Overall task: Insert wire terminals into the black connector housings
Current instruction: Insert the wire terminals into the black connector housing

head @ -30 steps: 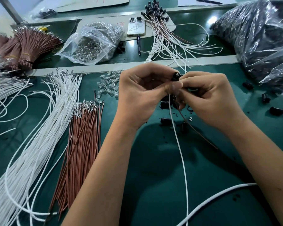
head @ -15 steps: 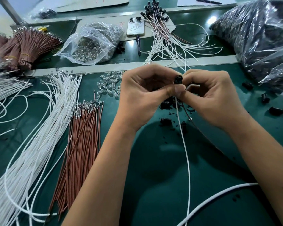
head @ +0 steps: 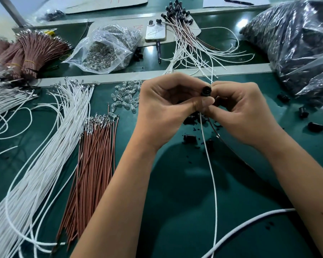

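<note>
A small round black connector housing sits between the fingertips of both hands above the green mat. My left hand pinches it from the left with thumb and curled fingers. My right hand pinches it from the right. A white wire hangs from under the housing toward me, and a brown wire trails down to the right. Loose white wires and brown wires with metal terminals lie on the left. Finished housings with wires are piled at the back.
Loose black housings lie under my hands and at the right. Small clear bulbs are scattered left of my hands. A clear bag of bulbs, a phone, bundled brown wires and a large bag of black parts stand behind.
Both hands have lifted the housing slightly and shifted a little to the right. The hanging white wire has swung with them.
</note>
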